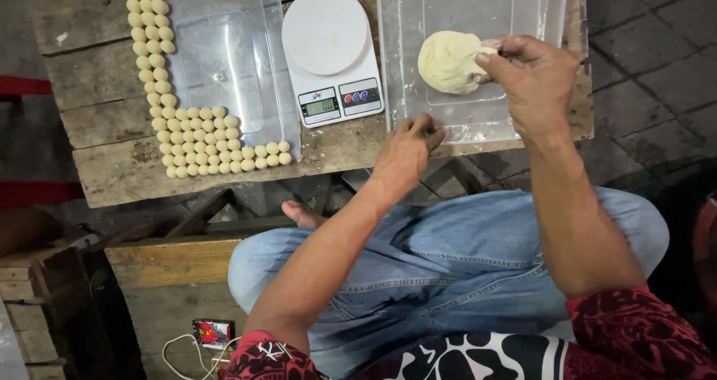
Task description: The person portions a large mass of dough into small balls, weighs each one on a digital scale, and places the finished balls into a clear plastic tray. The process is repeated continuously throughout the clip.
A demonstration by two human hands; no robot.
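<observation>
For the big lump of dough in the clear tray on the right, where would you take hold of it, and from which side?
Probably at the dough lump's right edge, coming from the right and above, where the right hand already pinches it. The lump is soft and rounded with no handle, and the clear tray's walls block a low approach. The left hand rests fisted at the tray's near edge.

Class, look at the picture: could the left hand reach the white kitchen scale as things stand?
Probably yes. The left hand rests on the table edge just below the scale, with only bare wood between them.
</observation>
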